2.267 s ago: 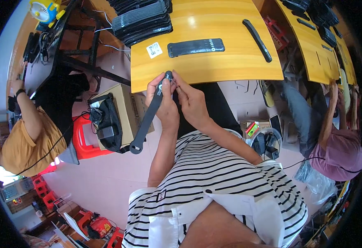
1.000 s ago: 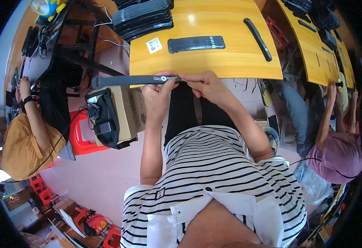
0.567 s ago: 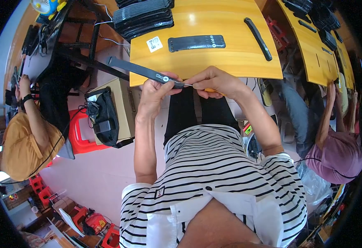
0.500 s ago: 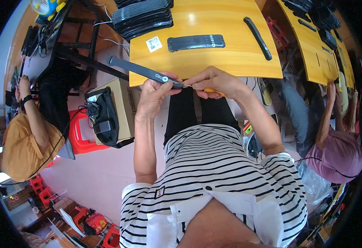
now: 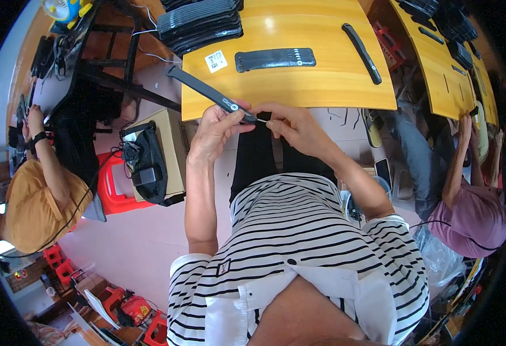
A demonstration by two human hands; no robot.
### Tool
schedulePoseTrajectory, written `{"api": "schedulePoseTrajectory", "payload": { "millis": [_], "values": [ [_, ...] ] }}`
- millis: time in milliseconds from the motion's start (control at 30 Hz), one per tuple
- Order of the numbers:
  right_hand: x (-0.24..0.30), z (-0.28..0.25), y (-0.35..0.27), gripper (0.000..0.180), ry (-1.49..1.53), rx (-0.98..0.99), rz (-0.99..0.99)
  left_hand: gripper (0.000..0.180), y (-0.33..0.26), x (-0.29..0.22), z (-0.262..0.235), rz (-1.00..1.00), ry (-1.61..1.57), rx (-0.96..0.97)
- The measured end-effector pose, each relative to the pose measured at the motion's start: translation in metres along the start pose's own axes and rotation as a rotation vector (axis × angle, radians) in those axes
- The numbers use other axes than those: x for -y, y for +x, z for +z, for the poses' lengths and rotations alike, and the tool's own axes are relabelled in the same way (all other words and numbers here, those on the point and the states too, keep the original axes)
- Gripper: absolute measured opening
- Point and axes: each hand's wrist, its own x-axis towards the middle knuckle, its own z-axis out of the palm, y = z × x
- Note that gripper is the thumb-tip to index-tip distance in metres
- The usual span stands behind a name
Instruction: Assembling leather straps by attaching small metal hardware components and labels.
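Note:
My left hand (image 5: 217, 128) grips a long black strap-like piece (image 5: 204, 89) near its right end, which carries a small round metal fitting. The piece slants up and to the left over the front edge of the yellow table (image 5: 299, 86). My right hand (image 5: 295, 126) pinches a thin metal tool whose tip sits at that end of the piece, just right of the left fingers. Both hands hover in front of the table edge, above my lap.
On the table lie a flat black piece with a row of holes (image 5: 275, 59), a narrow black strip (image 5: 361, 52), a white label (image 5: 216, 60) and a stack of black pieces (image 5: 200, 23). A person in orange sits at left, another in pink at right. A box with a black bag (image 5: 149, 164) stands at my left.
The black piece swung from hanging down beside my lap to level, then up, so it now points up-left over the table edge. My hands stayed together at its end.

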Motion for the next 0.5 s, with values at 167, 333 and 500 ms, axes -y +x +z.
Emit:
{"api": "schedulePoseTrajectory", "payload": {
  "millis": [167,333,500],
  "values": [
    [0.0,-0.014,0.005,0.034,0.132,0.233,0.138,0.021,-0.003,-0.001,-0.003,-0.05,-0.06,0.091],
    [-0.005,-0.016,0.006,0.033,0.178,0.316,0.161,0.021,-0.004,0.004,0.003,-0.079,-0.026,0.052],
    [-0.01,-0.007,-0.001,0.032,-0.04,0.027,-0.008,0.029,-0.014,0.004,0.023,-0.101,0.437,-0.193]
  ]
}}
